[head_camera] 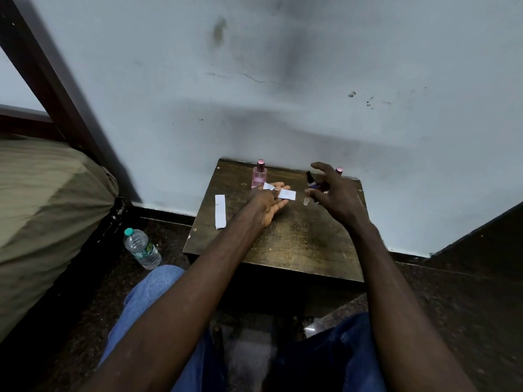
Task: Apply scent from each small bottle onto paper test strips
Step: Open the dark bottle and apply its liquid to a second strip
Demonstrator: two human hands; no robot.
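The left hand (268,200) pinches a paper strip (285,193) over the table's (283,244) far middle. The right hand (335,193) grips a dark purple bottle (312,183) near the far right corner. A pink bottle (259,175) stands at the far edge; another strip (220,212) lies by the left edge.

Dim and grey all over. Soft light from above. Big blurry shadows on the wall (283,80). Dull shine on the wooden table (297,244). Bent, stretched edges. Fuzzy down by the jeans (158,290).
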